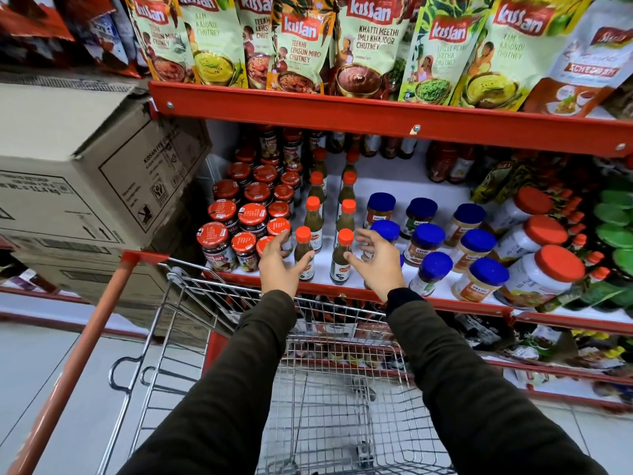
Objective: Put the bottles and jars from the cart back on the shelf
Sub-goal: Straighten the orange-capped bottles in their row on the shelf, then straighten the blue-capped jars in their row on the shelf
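At the far left, cardboard boxes (pixel 102 173) are stacked beside the red shelf (pixel 342 291), whose left part holds red-lidded jars (pixel 251 217) packed close together. Just right of them the left hand (pixel 279 265), fingers loosely curled, touches the near left bottle (pixel 303 253) with its thumb, while the right hand (pixel 378 260), fingers spread open and gripping nothing, touches the neighbouring bottle (pixel 342 257) with its thumb. Further right stand blue-lidded jars (pixel 428 240), and near the viewer is the wire cart (pixel 212 337), its basket bare.
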A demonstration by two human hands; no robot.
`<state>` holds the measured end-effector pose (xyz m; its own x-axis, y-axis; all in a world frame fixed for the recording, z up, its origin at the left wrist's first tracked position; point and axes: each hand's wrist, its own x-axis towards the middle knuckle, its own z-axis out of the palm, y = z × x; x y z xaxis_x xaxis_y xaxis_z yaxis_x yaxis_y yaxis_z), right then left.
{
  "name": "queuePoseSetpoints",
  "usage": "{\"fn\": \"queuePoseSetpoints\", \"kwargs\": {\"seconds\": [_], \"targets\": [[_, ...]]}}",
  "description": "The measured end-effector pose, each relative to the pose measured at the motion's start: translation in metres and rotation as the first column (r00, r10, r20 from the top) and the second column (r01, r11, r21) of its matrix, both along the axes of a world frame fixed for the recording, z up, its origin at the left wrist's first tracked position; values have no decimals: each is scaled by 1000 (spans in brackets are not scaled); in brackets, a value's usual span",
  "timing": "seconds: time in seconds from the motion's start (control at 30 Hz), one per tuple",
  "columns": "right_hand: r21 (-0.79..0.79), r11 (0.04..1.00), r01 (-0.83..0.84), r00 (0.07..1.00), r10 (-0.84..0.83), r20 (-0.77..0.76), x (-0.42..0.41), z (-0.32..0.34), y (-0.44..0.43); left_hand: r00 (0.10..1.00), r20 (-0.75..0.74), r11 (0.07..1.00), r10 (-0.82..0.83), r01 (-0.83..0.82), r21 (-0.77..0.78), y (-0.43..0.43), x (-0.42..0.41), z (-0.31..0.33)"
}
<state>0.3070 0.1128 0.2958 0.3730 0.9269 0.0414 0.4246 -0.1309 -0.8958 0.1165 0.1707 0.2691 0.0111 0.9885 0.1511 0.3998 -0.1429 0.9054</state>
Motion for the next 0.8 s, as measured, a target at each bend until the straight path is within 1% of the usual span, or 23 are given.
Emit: {"fn": "queuePoseSetpoints", "kwargs": {"seconds": [0.07, 0.13, 0.2, 0.33, 0.4, 0.47, 0.53, 0.6, 0.67, 0.73, 0.8], "targets": [[69, 997, 44, 999, -42, -27, 7, -3, -11, 995, 77, 997, 65, -68, 27, -16, 5, -5], [150, 983, 102, 995, -104, 2, 16, -6, -23, 981, 146, 991, 124, -130, 35, -32, 13, -9], [227, 961, 156, 985, -169, 38, 29, -10, -39, 976, 167, 986, 142, -153, 59, -48, 24, -16], [293, 921, 258, 946, -302, 115, 63, -18, -62, 985, 159, 988, 74, -95, 125, -77, 58, -23], [275, 907, 319, 921, -365, 135, 81, -22, -72, 986, 168, 991, 15, -37, 129, -91, 83, -25], [207, 919, 336, 922, -365, 125, 94, -24, -79, 978, 198, 993, -67, 45, 111, -104, 107, -27], [91, 953, 288, 956, -291, 31, 106, -27, -83, 953, 254, 986, -166, 158, 53, -115, 134, -28], [-24, 975, 223, 966, -224, -126, 114, -27, -85, 889, 384, 948, -249, 304, -90, -125, 161, -26], [-103, 979, 174, 939, -196, -281, 119, -27, -85, 844, 470, 874, -258, 411, -259, -130, 184, -23], [-129, 985, 116, 896, -159, -414, 124, -26, -86, 851, 475, 791, -224, 443, -422, -133, 201, -22], [-138, 988, 70, 856, -131, -499, 129, -26, -88, 857, 465, 728, -222, 463, -505, -135, 210, -23]]}}
